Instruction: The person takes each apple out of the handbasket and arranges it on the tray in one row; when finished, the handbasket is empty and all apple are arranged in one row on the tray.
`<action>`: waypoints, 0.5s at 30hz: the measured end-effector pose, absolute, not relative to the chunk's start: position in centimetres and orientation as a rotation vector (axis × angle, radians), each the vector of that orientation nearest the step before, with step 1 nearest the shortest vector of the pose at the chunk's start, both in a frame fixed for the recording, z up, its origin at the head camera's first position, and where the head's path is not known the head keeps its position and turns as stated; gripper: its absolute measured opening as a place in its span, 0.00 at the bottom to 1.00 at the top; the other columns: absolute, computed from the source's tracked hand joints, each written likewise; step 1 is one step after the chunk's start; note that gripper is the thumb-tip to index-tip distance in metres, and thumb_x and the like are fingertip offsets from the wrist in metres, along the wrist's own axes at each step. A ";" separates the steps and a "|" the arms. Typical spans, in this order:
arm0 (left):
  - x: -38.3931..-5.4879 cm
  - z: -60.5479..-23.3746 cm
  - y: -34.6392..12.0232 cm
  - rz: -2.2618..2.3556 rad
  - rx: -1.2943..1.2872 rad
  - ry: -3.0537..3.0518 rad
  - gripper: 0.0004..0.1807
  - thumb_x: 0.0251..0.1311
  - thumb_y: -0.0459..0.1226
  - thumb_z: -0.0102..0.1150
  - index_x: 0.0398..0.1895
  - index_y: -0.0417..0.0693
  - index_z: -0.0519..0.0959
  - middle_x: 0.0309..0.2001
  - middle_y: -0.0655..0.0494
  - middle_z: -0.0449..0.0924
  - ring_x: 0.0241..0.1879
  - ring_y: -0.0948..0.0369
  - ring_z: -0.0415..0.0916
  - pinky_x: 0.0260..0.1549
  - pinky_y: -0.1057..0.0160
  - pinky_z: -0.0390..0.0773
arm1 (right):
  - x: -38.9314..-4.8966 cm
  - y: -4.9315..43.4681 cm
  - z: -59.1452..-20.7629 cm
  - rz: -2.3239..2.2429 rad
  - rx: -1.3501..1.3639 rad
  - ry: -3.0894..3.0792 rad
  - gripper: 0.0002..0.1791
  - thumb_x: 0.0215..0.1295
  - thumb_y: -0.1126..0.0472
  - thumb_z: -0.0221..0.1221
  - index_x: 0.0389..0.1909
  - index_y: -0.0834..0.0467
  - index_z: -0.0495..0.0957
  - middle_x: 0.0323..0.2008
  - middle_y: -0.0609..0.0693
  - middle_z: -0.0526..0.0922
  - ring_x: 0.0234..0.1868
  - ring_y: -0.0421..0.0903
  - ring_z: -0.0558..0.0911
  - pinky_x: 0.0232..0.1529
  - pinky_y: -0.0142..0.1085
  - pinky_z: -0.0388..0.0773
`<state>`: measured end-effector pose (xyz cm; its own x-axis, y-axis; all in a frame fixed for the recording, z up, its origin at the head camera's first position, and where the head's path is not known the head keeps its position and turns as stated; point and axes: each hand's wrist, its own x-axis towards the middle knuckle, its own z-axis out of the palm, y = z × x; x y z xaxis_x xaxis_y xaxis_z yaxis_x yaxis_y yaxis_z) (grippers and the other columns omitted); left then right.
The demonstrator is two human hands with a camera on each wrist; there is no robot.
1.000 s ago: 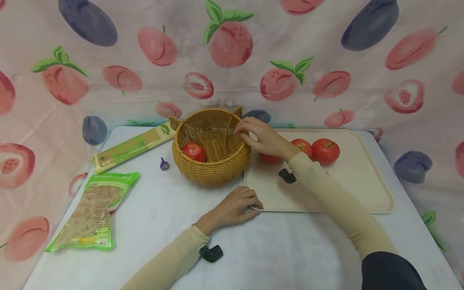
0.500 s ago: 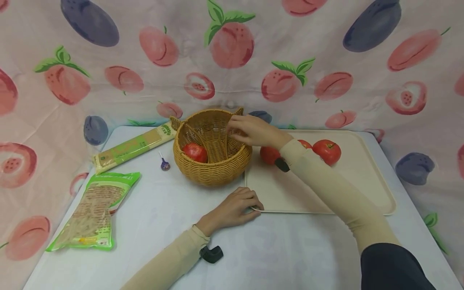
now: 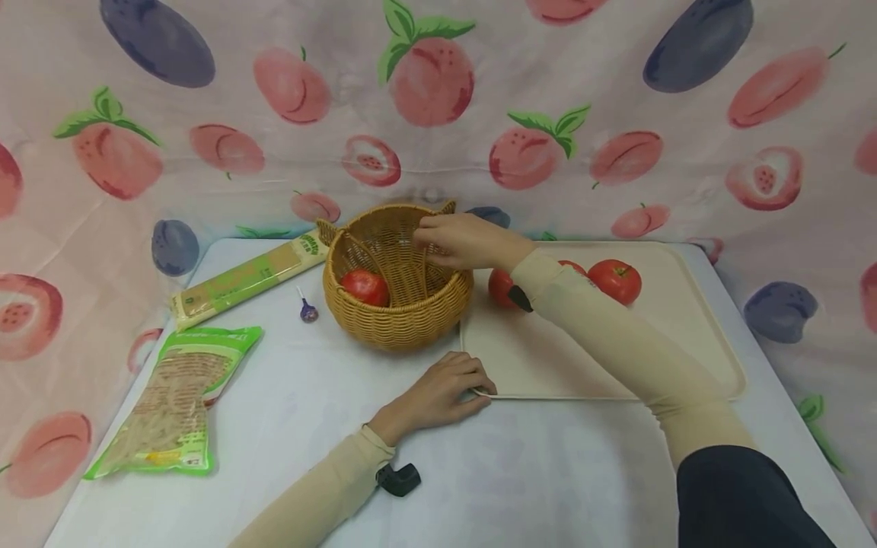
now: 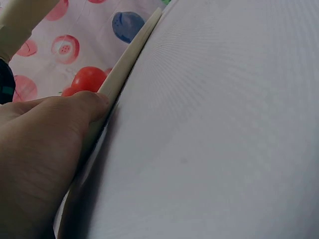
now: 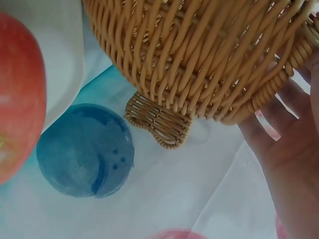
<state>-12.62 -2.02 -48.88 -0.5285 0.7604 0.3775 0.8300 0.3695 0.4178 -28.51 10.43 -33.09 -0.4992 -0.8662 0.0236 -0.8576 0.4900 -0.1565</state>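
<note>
My left hand (image 3: pixel 441 394) grips the near left corner of a beige tray (image 3: pixel 617 365); in the left wrist view its thumb (image 4: pixel 94 102) lies along the tray's edge. The right hand (image 3: pixel 473 240) reaches over the right rim of a woven wicker basket (image 3: pixel 397 327). Its fingers bend loosely over the opening, overlapping the basket's right handle (image 3: pixel 425 285). In the right wrist view the fingers (image 5: pixel 256 132) pass behind the basket rim. One red, tomato-like fruit (image 3: pixel 366 288) sits inside the basket, at the left. On the tray, tomatoes (image 3: pixel 614 281) are partly hidden by the right arm.
Left of the basket, a long green-and-yellow packet (image 3: pixel 250 281) lies at an angle. A purple lollipop (image 3: pixel 308 312) is near it. Further forward lies a green-edged clear bag (image 3: pixel 171 403) of dried food. A fruit-printed cloth (image 3: pixel 288 175) hangs behind the table.
My right hand has moved left from the basket's right rim to over the opening, by the right handle. The left hand keeps its place at the tray corner.
</note>
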 end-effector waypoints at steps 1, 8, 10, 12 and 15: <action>-12.6 -48.9 -2.0 -0.880 -1.459 -2.497 0.05 0.59 0.44 0.61 0.38 0.60 0.82 0.36 0.69 0.76 0.43 0.69 0.70 0.51 0.67 0.68 | -28.5 10.2 -33.0 -0.217 -1.526 2.656 0.10 0.66 0.58 0.56 0.46 0.53 0.76 0.45 0.49 0.78 0.43 0.45 0.79 0.43 0.39 0.77; -12.6 -48.9 -2.1 -0.888 -1.464 -2.496 0.05 0.59 0.43 0.61 0.38 0.60 0.82 0.36 0.70 0.76 0.43 0.69 0.70 0.52 0.67 0.67 | -28.7 9.0 -33.4 -0.130 -1.437 2.651 0.14 0.66 0.56 0.57 0.51 0.53 0.75 0.48 0.48 0.77 0.44 0.47 0.79 0.42 0.41 0.78; -12.6 -48.9 -2.1 -0.894 -1.465 -2.494 0.05 0.59 0.43 0.61 0.38 0.60 0.82 0.36 0.69 0.76 0.43 0.69 0.70 0.52 0.67 0.67 | -28.7 8.6 -33.6 -0.117 -1.435 2.654 0.14 0.66 0.56 0.57 0.51 0.52 0.75 0.49 0.48 0.77 0.45 0.46 0.79 0.43 0.41 0.78; -12.7 -48.8 -2.2 -0.896 -1.464 -2.496 0.05 0.59 0.43 0.61 0.38 0.60 0.82 0.36 0.70 0.76 0.43 0.69 0.70 0.52 0.67 0.67 | -28.7 8.4 -33.7 -0.107 -1.434 2.656 0.14 0.66 0.56 0.57 0.52 0.52 0.75 0.49 0.48 0.77 0.46 0.46 0.79 0.45 0.41 0.78; -12.7 -48.9 -2.1 -0.886 -1.461 -2.500 0.05 0.59 0.43 0.61 0.38 0.60 0.82 0.36 0.70 0.76 0.43 0.70 0.70 0.52 0.68 0.67 | -28.6 8.0 -33.8 -0.103 -1.445 2.650 0.13 0.66 0.58 0.56 0.51 0.52 0.75 0.49 0.48 0.77 0.46 0.45 0.80 0.46 0.40 0.78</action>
<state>-12.65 -2.12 -48.88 -0.5295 0.7608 0.3753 0.8273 0.3651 0.4269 -28.57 8.01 -33.78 -0.5364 -0.8407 -0.0737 -0.8325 0.5414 -0.1175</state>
